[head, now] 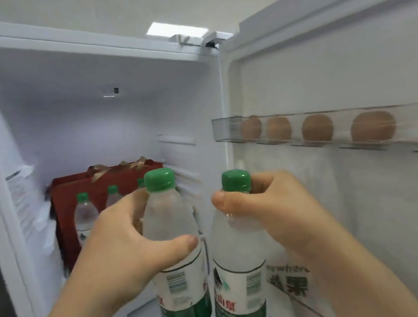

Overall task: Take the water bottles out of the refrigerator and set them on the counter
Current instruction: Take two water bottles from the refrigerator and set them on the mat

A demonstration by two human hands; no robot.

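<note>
Left hand (122, 241): closed round left bottle (173, 247) at shoulder.
Right hand (272, 208): clamped on right bottle (239, 270) neck.
Handling: probably full, heavy, slippery; body grip looks safer.

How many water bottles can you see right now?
5: one in the left hand, one in the right hand, three on the shelf by the red box. More may be hidden.

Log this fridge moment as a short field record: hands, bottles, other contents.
left hand: wrapped around a clear plastic green-capped water bottle
right hand: gripping the neck of a second green-capped bottle
inside: more green-capped bottles before a dark red gift box
door shelf: four brown eggs
</note>
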